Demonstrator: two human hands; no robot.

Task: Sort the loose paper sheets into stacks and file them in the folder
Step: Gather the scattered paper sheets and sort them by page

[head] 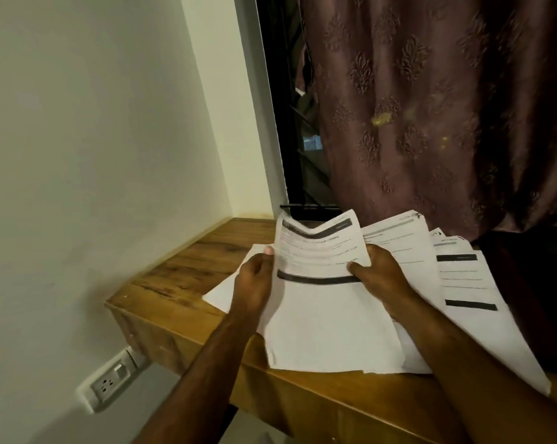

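Observation:
A printed white sheet (322, 302) with dark bars is held up over the wooden desk (187, 270), its top edge bent. My left hand (254, 280) grips its left edge, thumb at the top. My right hand (379, 274) pinches its right edge with the thumb on the printed face. Under and to the right lie several loose printed sheets (462, 283), fanned out and overlapping. A blank sheet (222, 293) pokes out on the left beneath my left hand. No folder is visible.
The desk stands in a corner against a pale wall (94, 155). A patterned maroon curtain (430, 107) hangs behind the papers, with a dark window gap (296, 139) beside it. A wall socket (110, 382) sits below the desk's left end.

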